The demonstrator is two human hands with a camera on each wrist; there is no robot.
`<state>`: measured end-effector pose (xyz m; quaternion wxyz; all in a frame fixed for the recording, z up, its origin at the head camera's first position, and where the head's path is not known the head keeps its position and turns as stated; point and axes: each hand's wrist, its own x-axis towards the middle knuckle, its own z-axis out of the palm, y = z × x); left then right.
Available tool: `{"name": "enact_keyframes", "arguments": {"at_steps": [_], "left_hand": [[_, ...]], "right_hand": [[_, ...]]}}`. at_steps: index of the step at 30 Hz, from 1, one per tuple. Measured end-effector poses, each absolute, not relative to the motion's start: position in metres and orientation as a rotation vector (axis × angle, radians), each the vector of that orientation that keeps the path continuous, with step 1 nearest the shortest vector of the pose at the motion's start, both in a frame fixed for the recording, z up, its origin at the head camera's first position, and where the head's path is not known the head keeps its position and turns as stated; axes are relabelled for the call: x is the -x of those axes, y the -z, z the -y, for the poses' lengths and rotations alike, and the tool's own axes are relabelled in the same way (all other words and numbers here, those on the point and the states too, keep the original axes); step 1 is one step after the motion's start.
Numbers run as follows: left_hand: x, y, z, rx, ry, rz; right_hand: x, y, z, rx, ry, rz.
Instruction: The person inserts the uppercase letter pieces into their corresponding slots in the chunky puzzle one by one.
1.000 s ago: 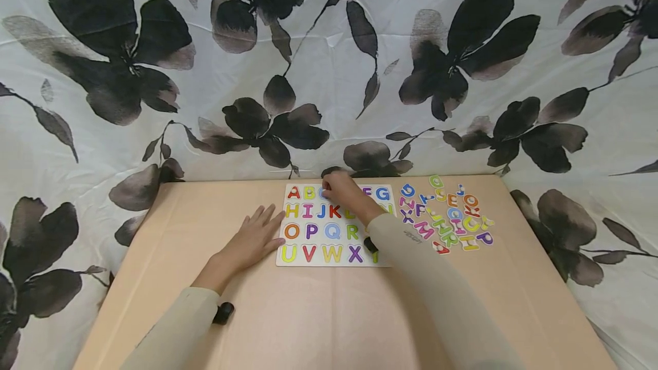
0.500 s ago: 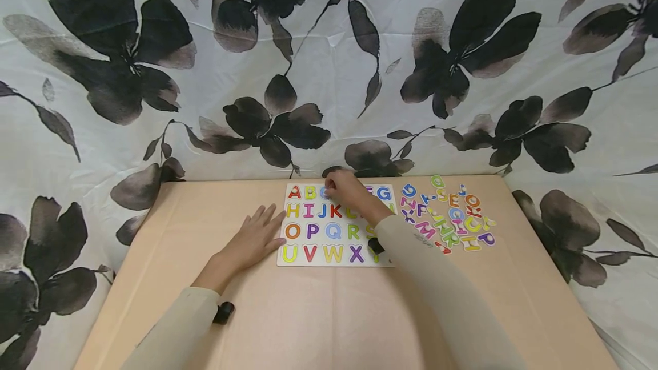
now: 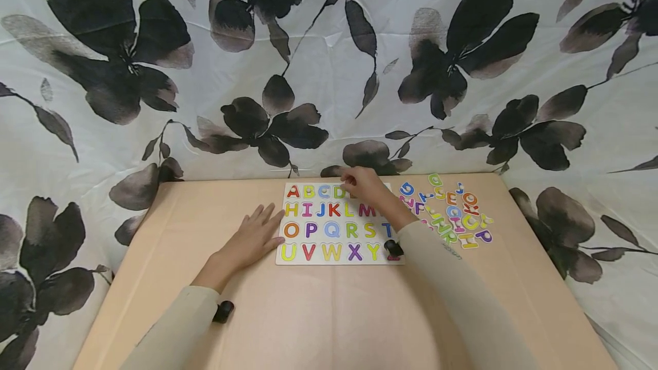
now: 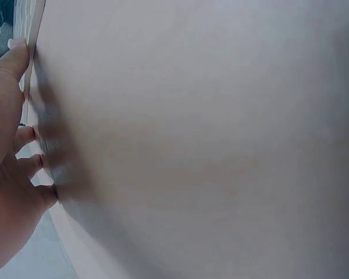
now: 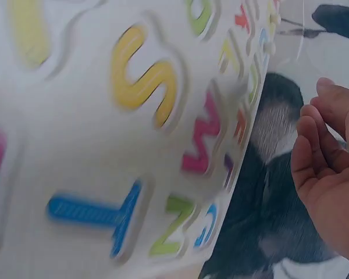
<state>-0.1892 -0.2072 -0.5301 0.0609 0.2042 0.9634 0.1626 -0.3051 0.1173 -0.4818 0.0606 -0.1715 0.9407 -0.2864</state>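
A white alphabet board [image 3: 341, 241] with rows of coloured letters lies at the back of the table. Beside its left edge my left hand [image 3: 254, 238] rests with fingers spread; in the left wrist view the thumb [image 4: 14, 58] touches the board's edge. Above the top row, right of the green D [image 3: 337, 191], is my right hand [image 3: 366, 186]. Its fingers [image 5: 303, 165] are loosely curled, with the thumb close to them and no piece visible between them. In that wrist view the blue T [image 5: 93, 210] and yellow S [image 5: 142, 75] are near.
Several loose coloured letter pieces [image 3: 470, 222] lie scattered on the table right of the board, partly behind the right forearm. The tan table [image 3: 308, 318] meets a floral cloth [image 3: 329, 39] at its back edge.
My right hand has moved right along the top row, away from the blue C, so C and D now show. The left hand has stayed in place.
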Motion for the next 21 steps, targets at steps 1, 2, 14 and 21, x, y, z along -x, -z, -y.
{"name": "enact_keyframes", "arguments": {"at_steps": [1,2,14,21], "left_hand": [[0.189,0.530,0.208,-0.614,-0.497,-2.913],[0.190,0.531,0.208,-0.612,-0.499,-2.911],[0.188,0.534,0.211,-0.619,-0.493,-2.904],[0.188,0.534,0.211,-0.619,-0.474,-2.898]], "right_hand": [[0.304,0.482,-0.122,0.502,0.871,-2.845],[0.303,0.482,-0.126,0.478,0.883,-2.839],[0.291,0.485,-0.196,0.328,0.845,-2.879],[0.287,0.481,-0.250,0.226,0.820,-2.905]]}}
